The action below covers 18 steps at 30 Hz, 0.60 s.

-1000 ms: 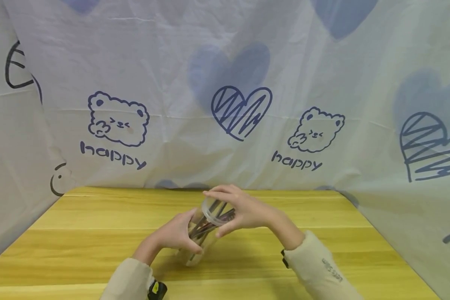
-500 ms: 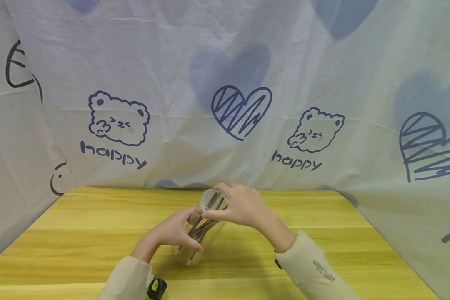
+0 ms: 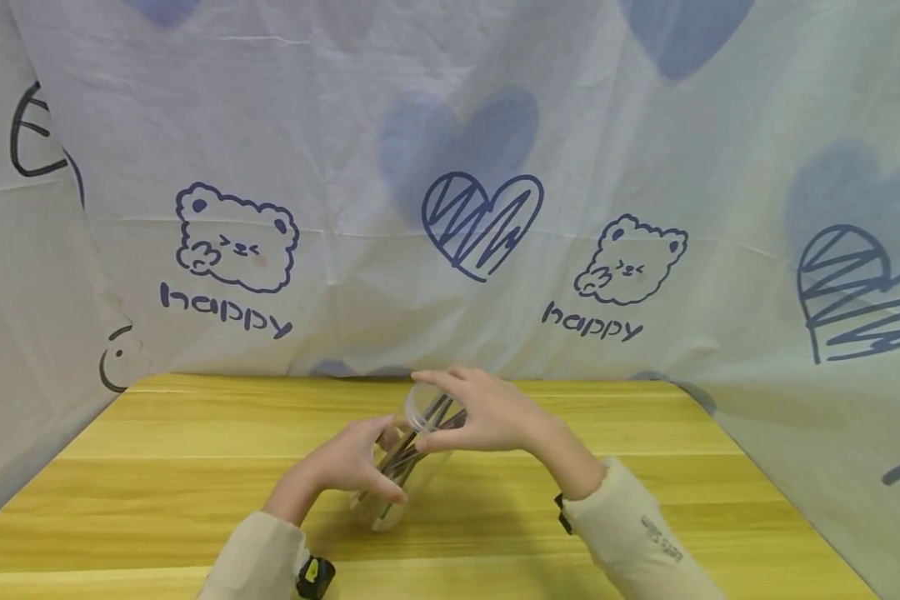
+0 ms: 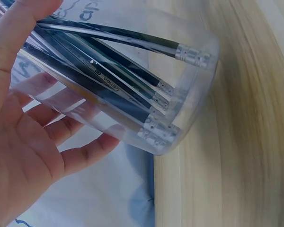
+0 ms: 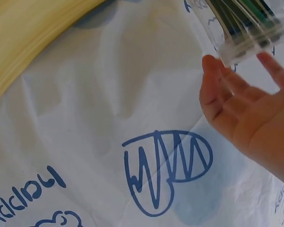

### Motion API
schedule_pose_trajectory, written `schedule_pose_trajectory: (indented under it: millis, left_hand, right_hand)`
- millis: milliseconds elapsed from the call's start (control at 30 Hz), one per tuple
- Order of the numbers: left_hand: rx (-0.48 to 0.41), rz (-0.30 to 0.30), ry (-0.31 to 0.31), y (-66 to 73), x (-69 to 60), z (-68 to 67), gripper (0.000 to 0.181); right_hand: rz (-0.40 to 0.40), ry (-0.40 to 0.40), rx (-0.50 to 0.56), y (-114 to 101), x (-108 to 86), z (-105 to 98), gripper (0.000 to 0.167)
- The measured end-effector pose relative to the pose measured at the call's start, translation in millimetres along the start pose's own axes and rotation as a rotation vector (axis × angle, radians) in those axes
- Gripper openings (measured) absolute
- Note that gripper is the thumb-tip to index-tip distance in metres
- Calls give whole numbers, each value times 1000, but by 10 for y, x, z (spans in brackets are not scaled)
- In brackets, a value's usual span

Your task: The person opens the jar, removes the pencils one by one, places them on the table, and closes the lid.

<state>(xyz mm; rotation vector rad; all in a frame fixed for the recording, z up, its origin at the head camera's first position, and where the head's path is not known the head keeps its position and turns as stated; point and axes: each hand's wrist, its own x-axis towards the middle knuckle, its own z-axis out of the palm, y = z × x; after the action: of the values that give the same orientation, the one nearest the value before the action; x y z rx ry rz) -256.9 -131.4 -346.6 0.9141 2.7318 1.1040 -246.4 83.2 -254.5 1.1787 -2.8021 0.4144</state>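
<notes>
A clear plastic jar [image 3: 385,518] holding several dark pencils [image 4: 109,78] tilts to the right above the wooden table. My left hand [image 3: 348,460] grips its side, thumb on the near side and fingers behind. In the left wrist view the pencils' metal-banded ends lie against the jar's bottom [image 4: 206,80]. At the upper end, my right hand [image 3: 487,412] holds the see-through rim or lid [image 3: 418,407] between thumb and fingers. The right wrist view shows the fingertips [image 5: 209,61] against that clear end.
The yellow wooden table [image 3: 195,475] extends around the hands. A white cloth [image 3: 345,125] printed with hearts, bears and the word "happy" hangs behind and along the sides.
My right hand turned and shifted left around the jar's upper end, then swung back right. The left hand and the jar's lower end stay nearly still.
</notes>
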Motion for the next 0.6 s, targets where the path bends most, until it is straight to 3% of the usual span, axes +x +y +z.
schedule_pose_trajectory:
  millis: [167, 300, 600]
  left_hand:
    - [16, -7, -4, 27, 27, 21, 76]
    - [17, -21, -9, 40, 42, 31, 77]
    - [13, -11, -24, 41, 44, 6, 77]
  right_hand:
    - [105, 28, -37, -40, 13, 33, 75]
    - [134, 67, -56, -41, 24, 59, 73]
    - [50, 46, -34, -11, 9, 37, 70]
